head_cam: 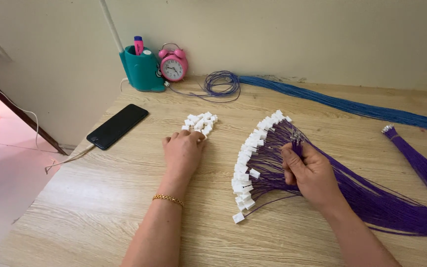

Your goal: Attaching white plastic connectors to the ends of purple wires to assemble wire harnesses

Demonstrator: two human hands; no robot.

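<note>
Purple wires (371,198) lie fanned across the right half of the wooden table (100,198). Most have white connector housings (245,168) on their ends, which form a curved row at table centre. Right hand (310,173) sits on top of the fan, fingers curled closed around a small bunch of bare wire ends (296,141) that stick up out of the fist with metal tips showing. That bunch has no housings on it.

Left hand (184,151) is palm down on the table, fingers bent, tips at the near edge of a loose pile of white connector housings (201,122). It's touching the pile; can't tell if it has one pinched, the fingertips are hidden under the hand. Gold bracelet (168,199) on the left wrist.

The loose pile sits left of the finished row, with bare table between them.

Further out:
- second purple wire bundle (421,160) at far right, metal-tipped end pointing up the table, apart from the main fan
- blue wire bundle (352,106) running along the back edge, with a coiled end (221,84) near the clock
- pink alarm clock (173,63) and teal pen holder (142,69) against the wall, pink marker (138,44) in the holder
- black phone (117,125) face up at left with a white cable (67,159) plugged in
</note>
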